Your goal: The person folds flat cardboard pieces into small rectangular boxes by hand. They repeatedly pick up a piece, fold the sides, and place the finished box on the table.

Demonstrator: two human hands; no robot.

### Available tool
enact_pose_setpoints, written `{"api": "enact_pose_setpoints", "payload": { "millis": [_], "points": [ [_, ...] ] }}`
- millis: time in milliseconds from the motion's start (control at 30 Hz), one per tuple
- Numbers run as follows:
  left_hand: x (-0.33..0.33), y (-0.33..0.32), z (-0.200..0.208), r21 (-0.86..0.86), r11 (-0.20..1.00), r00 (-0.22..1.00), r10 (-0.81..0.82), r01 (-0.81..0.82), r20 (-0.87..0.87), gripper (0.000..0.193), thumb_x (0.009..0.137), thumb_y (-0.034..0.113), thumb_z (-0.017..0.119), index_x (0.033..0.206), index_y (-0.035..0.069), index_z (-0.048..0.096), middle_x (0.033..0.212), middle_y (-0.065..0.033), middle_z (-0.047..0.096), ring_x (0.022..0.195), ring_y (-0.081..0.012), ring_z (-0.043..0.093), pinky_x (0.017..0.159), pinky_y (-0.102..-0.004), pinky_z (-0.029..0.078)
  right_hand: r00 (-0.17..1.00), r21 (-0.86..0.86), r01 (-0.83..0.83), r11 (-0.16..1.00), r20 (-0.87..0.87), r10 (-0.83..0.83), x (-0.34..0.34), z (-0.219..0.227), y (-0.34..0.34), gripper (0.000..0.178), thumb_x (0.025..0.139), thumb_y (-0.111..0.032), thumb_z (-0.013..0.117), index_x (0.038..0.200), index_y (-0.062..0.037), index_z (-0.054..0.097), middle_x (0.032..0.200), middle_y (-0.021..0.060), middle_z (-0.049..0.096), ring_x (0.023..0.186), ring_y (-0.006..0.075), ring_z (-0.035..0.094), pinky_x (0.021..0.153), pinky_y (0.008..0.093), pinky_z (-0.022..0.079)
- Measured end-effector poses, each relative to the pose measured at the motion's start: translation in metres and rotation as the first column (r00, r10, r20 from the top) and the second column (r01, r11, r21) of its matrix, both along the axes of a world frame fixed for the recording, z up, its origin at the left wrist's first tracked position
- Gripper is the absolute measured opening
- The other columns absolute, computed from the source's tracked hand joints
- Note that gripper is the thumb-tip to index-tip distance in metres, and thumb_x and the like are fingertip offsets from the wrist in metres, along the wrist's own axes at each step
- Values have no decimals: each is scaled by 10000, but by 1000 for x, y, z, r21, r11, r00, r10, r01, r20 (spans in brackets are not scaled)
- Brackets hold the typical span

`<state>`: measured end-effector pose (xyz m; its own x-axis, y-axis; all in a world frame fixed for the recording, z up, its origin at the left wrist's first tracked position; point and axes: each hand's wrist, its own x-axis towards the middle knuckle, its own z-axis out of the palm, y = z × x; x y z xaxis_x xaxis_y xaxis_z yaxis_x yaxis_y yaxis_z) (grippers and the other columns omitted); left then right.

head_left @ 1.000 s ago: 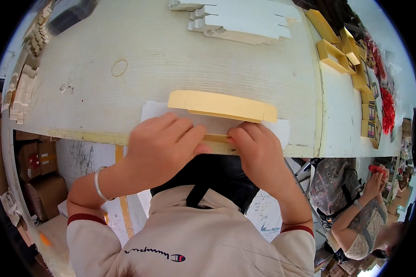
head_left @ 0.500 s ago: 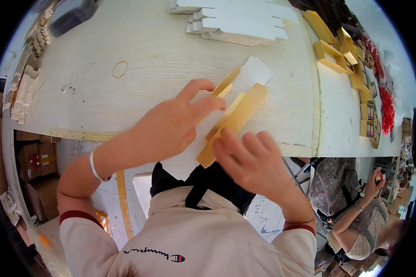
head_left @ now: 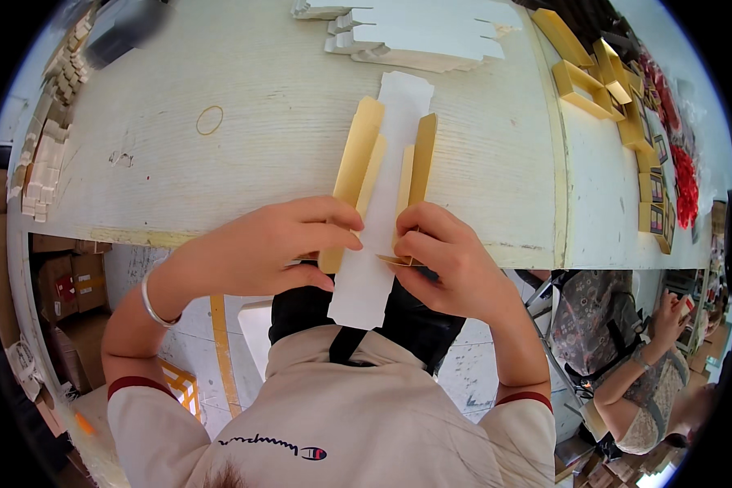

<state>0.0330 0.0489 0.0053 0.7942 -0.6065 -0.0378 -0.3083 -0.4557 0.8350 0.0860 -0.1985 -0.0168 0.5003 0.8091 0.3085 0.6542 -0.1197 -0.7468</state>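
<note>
Carton blank [head_left: 389, 179]: left hand [head_left: 297, 242] touching raised side [head_left: 358, 146], hold unclear; right hand [head_left: 446, 256] pinching flap [head_left: 393, 260]; far end [head_left: 407, 85] beyond lying unfolded.

The pale wood-grained counter [head_left: 252, 167] carries a thin yellow loop [head_left: 198, 124], a stack of white card blanks [head_left: 423, 37], gold boxes [head_left: 563, 37] toward the right, and a gold-and-white carton [head_left: 386, 195] overhanging the near edge.

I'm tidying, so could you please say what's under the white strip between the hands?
Tabletop and, nearer the person, dark clothing show around the white strip; anything beneath is covered.
</note>
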Motion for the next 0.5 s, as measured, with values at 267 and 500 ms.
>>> {"api": "enact_pose_setpoints", "payload": {
  "millis": [267,500],
  "points": [
    [-2,-34,-26,-71,979,830,201,-192,521,257,682,109,804,896,47,676,776,-61,582,649,-227,544,550,-331,438,997,-56,19,998,80,-15,-3,4,5,162,753,-3,678,810,1,527,880,112,476,785,283,524,671,370,456],
    [-5,-37,-24,-118,965,882,261,-233,393,89,765,90,738,796,41,671,715,-53,540,621,-217,543,532,-325,448,964,-90,83,992,260,-57,-14,2,1,291,762,-26,654,1047,-22,597,1096,115,551,839,241,556,691,327,462]
  ]
}}
